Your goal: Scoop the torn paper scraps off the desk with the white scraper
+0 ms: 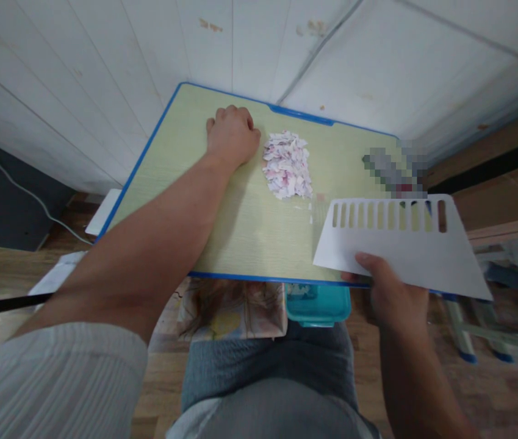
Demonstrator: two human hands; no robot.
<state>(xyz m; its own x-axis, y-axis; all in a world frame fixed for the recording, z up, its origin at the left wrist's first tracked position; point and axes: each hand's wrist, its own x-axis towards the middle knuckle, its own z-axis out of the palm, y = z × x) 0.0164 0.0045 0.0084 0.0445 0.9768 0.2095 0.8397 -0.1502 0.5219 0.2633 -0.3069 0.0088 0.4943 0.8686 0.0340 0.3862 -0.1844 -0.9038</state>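
Note:
A heap of small torn paper scraps (287, 166), white with pinkish and dark marks, lies in the middle of the small folding table (167, 146). Just left of that heap, my left hand (233, 135) rests on the tabletop with its fingers curled in; whatever may be inside them is hidden. My right hand (384, 277) grips a white sheet (405, 253) by its lower edge, thumb on top. A row of tall slots runs along the sheet's far edge. It is held over the table's right front part and juts past the edge.
A blurred-out object (393, 174) lies at the table's right side. White panelled wall (249, 49) with a cable stands right behind. Below the front edge are a teal plastic container (319, 312) and a patterned box or bag (235, 311). Shelving (506, 183) is at right.

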